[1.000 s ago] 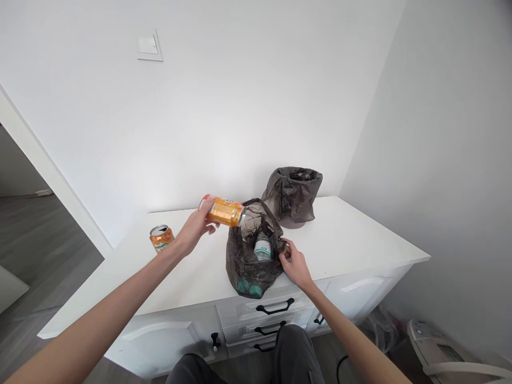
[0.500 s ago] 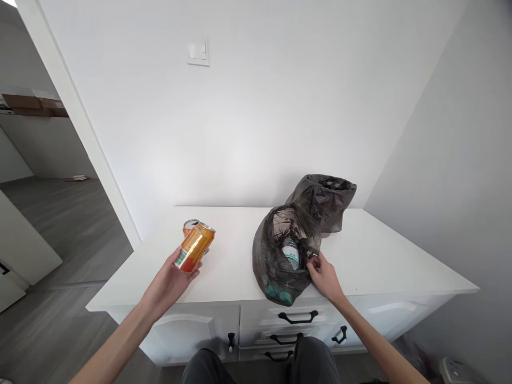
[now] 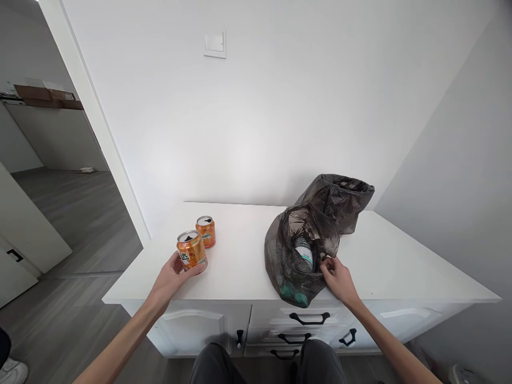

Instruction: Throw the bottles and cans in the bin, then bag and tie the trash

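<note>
My left hand (image 3: 173, 277) is wrapped round an orange soda can (image 3: 192, 252), upright and with its top opened, at the left of the white countertop. Just behind it stands a second orange soda can (image 3: 206, 232), also opened. My right hand (image 3: 338, 278) pinches the edge of a dark translucent plastic bag (image 3: 280, 261). Through the bag's mouth shows a plastic bottle (image 3: 304, 253) with a white and green label, and green shapes show through its lower front. Behind, touching it, is another dark bag (image 3: 347, 205) with its mouth open.
The white countertop (image 3: 240, 277) tops a cabinet with black drawer handles (image 3: 309, 319). A wall with a light switch (image 3: 215, 44) rises behind it. On the left are a doorway and grey floor; a shoe (image 3: 14, 371) shows at the lower left corner.
My left hand has turned the tilted can upright and lowered it beside the other can. My right hand keeps its hold on the bag. The whole view has shifted slightly.
</note>
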### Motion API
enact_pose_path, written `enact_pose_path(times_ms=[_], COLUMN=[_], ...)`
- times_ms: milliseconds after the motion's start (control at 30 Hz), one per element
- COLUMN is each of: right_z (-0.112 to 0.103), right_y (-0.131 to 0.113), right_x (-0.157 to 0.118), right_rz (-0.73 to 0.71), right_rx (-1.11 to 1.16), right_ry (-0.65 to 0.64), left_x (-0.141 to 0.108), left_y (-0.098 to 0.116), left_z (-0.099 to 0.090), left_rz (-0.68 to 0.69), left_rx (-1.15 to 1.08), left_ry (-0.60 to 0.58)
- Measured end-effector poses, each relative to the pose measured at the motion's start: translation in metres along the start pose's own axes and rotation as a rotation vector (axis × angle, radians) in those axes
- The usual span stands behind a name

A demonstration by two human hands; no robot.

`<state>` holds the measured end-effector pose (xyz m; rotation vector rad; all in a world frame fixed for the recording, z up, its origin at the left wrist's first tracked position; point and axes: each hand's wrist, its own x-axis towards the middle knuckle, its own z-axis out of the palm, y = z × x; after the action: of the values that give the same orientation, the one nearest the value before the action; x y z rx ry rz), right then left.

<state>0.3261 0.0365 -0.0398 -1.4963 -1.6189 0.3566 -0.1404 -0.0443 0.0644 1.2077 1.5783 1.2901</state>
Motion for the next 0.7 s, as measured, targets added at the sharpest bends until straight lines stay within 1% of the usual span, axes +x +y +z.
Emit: enact_pose_path(times_ms=[133, 233, 367, 600, 700], right_z=[0.000, -0.001, -0.002, -0.004, -0.005], right_y=[0.001, -0.001, -0.004, -0.007, -0.008], right_x=[-0.001, 0.000, 0.001, 0.004, 0.006], right_rz=[0.012, 0.022, 0.006, -0.025, -0.028], right_rx=[0.006, 0.014, 0.042, 0.092, 0.118], right_ry=[-0.013, -0.011, -0.009, -0.009, -0.001], left_x=[0.015, 0.023, 0.036, 0.074, 0.074], left_y=[-0.016, -0.023, -0.022, -0.019, -0.019], left_z=[0.010, 0.018, 0.025, 0.029, 0.030], left_rz=[0.055, 0.055, 0.046, 0.090, 0.157], left_rx=[0.125, 0.185, 0.282, 0.351, 0.374], left_ry=[0.133, 0.197, 0.266, 0.333, 0.412])
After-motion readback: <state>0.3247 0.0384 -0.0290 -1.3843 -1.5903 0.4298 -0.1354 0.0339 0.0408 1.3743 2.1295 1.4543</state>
